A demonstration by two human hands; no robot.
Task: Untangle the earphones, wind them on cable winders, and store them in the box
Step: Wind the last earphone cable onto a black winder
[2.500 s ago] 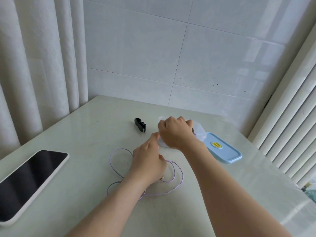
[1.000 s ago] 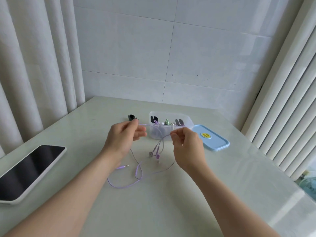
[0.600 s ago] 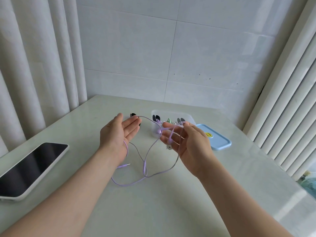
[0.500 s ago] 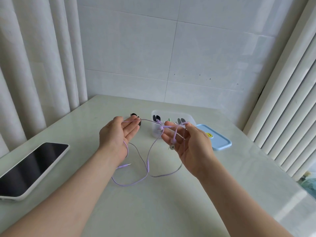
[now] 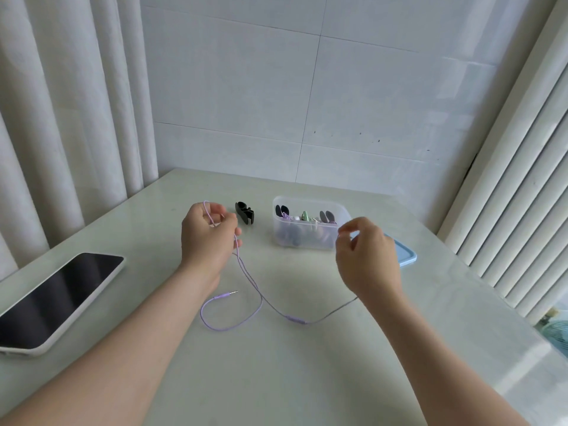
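Landmark: clear box (image 5: 304, 239), lid off, standing toward the far side of the surface (image 5: 307, 379).
Box contents: several dark, green and purple pieces, packed together. Probably wound sets already stored, though individual items cannot be told apart.
Lid (image 5: 406, 260): blue, flat on the surface just right of the box, partly behind the right hand.
Earphones (image 5: 252, 284): one purple set, in front of the box. The cable hangs from the left hand, curves across the surface through an inline control (image 5: 295, 320) and rises toward the right wrist.
Plug (image 5: 226, 293): free end, on the surface in front of the box and to its left.
Earbuds: not visible.
Left hand (image 5: 209, 238): raised left of the box, fingers curled round the cable, which loops over the forefinger.
Right hand (image 5: 367, 259): raised in front of the box's right end, thumb and forefinger pinched together, apparently on the thin upper strand.
Cable winder (image 5: 245, 213): black, bare, just left of the box.
Phone (image 5: 58, 298): dark screen up, well to the left of the box.
Progress: this set looks nearly untangled, with one open loop and no knot showing.
Remaining: wind it onto the black winder, place it in the box, and probably fit the lid.
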